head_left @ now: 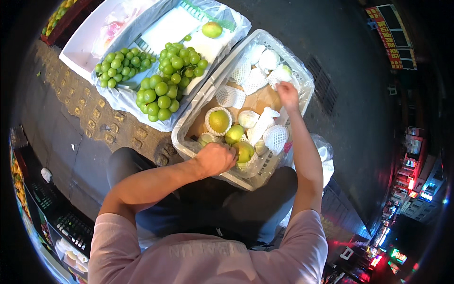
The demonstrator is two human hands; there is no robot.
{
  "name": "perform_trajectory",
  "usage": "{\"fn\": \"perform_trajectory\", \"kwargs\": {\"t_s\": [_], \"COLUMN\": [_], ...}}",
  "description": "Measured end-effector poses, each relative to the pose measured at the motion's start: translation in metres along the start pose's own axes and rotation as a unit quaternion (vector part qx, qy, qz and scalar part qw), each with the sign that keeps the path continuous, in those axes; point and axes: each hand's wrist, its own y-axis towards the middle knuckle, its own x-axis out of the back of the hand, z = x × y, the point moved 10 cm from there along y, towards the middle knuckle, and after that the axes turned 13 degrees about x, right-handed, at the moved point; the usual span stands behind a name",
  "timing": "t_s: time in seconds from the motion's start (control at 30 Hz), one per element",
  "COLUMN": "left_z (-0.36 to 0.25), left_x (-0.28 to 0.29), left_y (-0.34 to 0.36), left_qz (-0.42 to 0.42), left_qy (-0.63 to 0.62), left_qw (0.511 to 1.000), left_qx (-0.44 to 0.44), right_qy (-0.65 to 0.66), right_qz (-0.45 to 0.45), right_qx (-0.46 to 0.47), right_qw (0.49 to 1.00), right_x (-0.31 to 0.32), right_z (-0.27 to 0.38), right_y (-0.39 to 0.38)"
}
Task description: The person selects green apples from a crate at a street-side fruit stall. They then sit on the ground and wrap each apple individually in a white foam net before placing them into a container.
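Observation:
A white plastic crate (180,124), lined with clear film, stands in front of my knees with several round yellow-green fruits and white foam net sleeves in it. My left hand (215,158) is closed at the near edge, its fingers against a yellow-green fruit (244,151); the fingertips are partly hidden. At the far right side my right hand (287,96) has its fingers curled onto the foam net sleeve (280,75) of a pale fruit. Between the hands lie an unwrapped fruit (234,134), another fruit (219,121) in an open sleeve, and a loose sleeve (275,139).
Left of the crate, a lined white foam box (78,54) bears bunches of green grapes (163,92) and a single yellow-green fruit (212,30). A clear bag (324,151) with white contents sits by my right knee. A drain grate (324,85) lies in the dark pavement.

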Motion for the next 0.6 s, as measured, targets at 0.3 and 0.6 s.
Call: {"fn": "perform_trajectory", "kwargs": {"t_s": [0.3, 0.6], "left_z": [-0.008, 0.0], "left_x": [0.005, -0.008], "left_y": [-0.001, 0.003], "left_qz": [-0.012, 0.03], "left_qy": [0.006, -0.006], "left_qw": [1.0, 0.999], "left_qx": [-0.008, 0.014], "right_qy": [-0.213, -0.159], "right_qz": [0.149, 0.426], "right_qx": [0.128, -0.007], "right_qw": [0.957, 0.89], "right_x": [-0.01, -0.042], "right_z": [0.124, 0.055], "right_y": [-0.073, -0.112]}}
